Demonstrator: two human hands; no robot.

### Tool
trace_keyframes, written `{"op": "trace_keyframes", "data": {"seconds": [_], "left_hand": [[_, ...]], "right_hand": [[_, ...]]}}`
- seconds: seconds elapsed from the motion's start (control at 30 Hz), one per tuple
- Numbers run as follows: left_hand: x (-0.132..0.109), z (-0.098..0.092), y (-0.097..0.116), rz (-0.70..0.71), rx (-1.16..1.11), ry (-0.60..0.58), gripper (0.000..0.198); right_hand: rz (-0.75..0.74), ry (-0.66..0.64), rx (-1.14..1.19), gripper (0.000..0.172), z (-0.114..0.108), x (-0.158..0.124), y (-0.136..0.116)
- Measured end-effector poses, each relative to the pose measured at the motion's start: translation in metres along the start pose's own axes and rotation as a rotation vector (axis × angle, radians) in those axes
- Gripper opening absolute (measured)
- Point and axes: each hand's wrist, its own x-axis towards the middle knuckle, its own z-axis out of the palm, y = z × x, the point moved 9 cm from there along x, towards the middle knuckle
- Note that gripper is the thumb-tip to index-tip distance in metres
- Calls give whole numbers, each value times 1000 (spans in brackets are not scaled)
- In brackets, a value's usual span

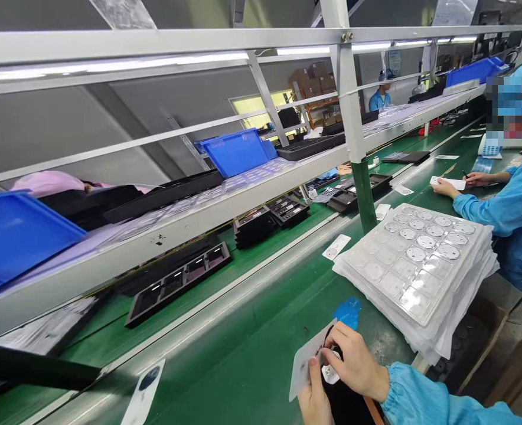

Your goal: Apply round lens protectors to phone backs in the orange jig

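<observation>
At the lower middle of the head view, my left hand (315, 398) grips a thin white panel (304, 363) by its near edge, thumb on its face. The panel is tilted up and bears small dark marks. My right hand (356, 361) is closed, its fingertips pinched at the panel's right side by a small dark part too hidden to name. A small white round-edged piece (330, 374) shows just below the right fingers; whether it is held I cannot tell. A crumpled blue scrap (348, 311) lies on the green bench (261, 354) just beyond the hands.
To the right stands a tall stack of clear plastic trays (405, 260), the top one partly filled with round white pieces. White panels (143, 395) lie along the metal edge. Black trays (179, 283) sit on the green belt under a shelf. A co-worker's sleeve (486, 212) is at right.
</observation>
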Motion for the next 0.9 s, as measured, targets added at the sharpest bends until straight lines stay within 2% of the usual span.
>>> {"op": "trace_keyframes", "data": {"seconds": [0.1, 0.23, 0.4, 0.63, 0.73, 0.9], "left_hand": [[-9, 1, 15, 77, 92, 57, 59], [-16, 8, 32, 143, 159, 49, 53], [-19, 11, 34, 164, 124, 59, 45], [-39, 25, 38, 214, 286, 94, 69], [-47, 36, 39, 245, 304, 37, 75], [-51, 44, 39, 302, 243, -54, 68]], "right_hand": [[55, 15, 79, 12, -1, 1, 8], [84, 13, 119, 11, 0, 3, 13], [84, 23, 129, 9, -5, 6, 12], [0, 21, 20, 13, -18, 10, 2], [11, -1, 16, 11, -17, 9, 5], [16, -33, -21, 9, -8, 9, 15]]}}
